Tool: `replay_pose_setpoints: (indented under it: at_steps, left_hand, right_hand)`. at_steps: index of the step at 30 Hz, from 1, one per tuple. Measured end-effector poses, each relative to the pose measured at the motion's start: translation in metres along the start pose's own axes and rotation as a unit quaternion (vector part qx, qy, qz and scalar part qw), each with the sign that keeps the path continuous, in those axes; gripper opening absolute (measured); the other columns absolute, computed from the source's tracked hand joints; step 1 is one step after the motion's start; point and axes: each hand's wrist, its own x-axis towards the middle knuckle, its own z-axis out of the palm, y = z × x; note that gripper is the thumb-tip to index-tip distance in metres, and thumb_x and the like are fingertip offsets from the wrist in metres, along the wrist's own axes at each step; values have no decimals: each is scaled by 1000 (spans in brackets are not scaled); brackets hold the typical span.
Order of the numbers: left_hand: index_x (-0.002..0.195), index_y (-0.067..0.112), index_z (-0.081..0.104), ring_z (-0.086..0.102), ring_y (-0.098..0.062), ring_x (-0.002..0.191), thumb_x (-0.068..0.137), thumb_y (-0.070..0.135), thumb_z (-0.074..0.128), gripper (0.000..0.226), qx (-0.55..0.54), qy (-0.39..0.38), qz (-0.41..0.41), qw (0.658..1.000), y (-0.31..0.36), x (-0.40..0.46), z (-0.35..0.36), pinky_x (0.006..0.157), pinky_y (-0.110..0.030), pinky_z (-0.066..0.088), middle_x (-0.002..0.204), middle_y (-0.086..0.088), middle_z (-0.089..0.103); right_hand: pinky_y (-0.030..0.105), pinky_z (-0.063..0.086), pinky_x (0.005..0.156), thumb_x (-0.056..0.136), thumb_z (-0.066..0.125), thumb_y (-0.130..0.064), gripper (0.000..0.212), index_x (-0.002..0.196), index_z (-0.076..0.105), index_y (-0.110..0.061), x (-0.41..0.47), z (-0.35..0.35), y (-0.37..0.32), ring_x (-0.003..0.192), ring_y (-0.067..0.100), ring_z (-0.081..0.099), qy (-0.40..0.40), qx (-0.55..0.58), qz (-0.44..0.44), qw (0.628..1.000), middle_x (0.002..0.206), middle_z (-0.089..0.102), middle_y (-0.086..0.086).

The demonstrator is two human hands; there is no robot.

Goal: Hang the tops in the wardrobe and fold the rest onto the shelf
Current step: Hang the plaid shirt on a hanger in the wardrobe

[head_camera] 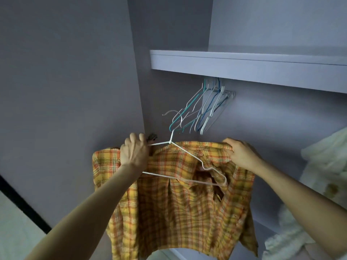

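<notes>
holding a plaid shirt (pixel 176 209) up inside the wardrobe, the person had both arms raised toward the shelf (pixel 244 70). the left hand (pixel 134 152) was curled into a closed grip at the shirt's left shoulder, and it pinched the fabric together with the left arm of a white wire hanger (pixel 189 162). the right hand (pixel 242 154) gripped the collar edge at the shirt's right shoulder, fingers folded over the top of the cloth. between the two hands the shirt was stretched wide, orange and yellow checks facing the camera, its hem hanging free below. the white wire hanger lay tilted across the upper front of the shirt; its right end sat near the open neck, though whether it had slipped inside the cloth could not be told. its hook rose above the collar and pointed toward a bunch of empty hangers (pixel 202 109). those were white, teal and blue wire ones, crowded together just beneath the shelf on a support hidden by the shelf's front edge. a small dark hinge (pixel 152 137) showed on the wardrobe wall just beside the left hand's knuckles. at the right edge a pale, fluffy heap of fabric (pixel 326 166) was partly in view, well apart from the shirt.
</notes>
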Motion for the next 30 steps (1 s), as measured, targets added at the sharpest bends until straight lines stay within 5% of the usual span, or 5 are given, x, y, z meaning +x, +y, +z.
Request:
replay_pose_setpoints:
  at_steps: [7, 11, 16, 24, 30]
  left_hand:
    - [127, 10, 35, 42, -35, 115, 95, 16, 43, 33, -82, -73, -109, 988, 11, 10, 6, 91, -45, 41, 122, -15, 34]
    - [127, 8, 46, 47, -39, 118, 96, 19, 47, 33, -202, -176, 10, 963, 24, 4, 5, 98, -40, 38, 128, -16, 40]
    - [70, 20, 53, 52, -24, 74, 91, 38, 58, 29, -297, -121, 164, 933, 27, -10, -1, 64, -30, 35, 77, -4, 54]
    - [104, 25, 68, 61, -28, 94, 99, 34, 43, 27, -96, -148, 191, 966, 19, -22, 3, 79, -34, 47, 104, -3, 65]
    - [89, 15, 67, 62, -32, 81, 93, 16, 49, 19, -102, 9, 75, 992, 31, -20, 0, 63, -32, 43, 94, -8, 64]
  right_hand:
    - [37, 49, 68, 81, 67, -43, 27, 90, 55, -21, -12, 15, -27, 76, 20, 61, -87, 85, 38, 992, 83, 64, -3]
    - [37, 48, 73, 88, 59, -26, 18, 98, 52, -12, -13, 38, -22, 92, 34, 62, 8, 1, 142, 990, 99, 66, 13]
    - [39, 49, 73, 90, 59, -26, 26, 103, 51, -5, -7, 37, -17, 95, 40, 61, 55, 10, 226, 972, 101, 64, 22]
    - [32, 48, 69, 85, 65, -14, 12, 94, 57, -11, 0, 14, -11, 81, 26, 60, -12, 111, 157, 981, 90, 64, 7]
    - [29, 42, 60, 87, 63, -18, 12, 88, 52, -14, -2, 12, -17, 69, 21, 55, 44, 158, 150, 975, 75, 56, 0]
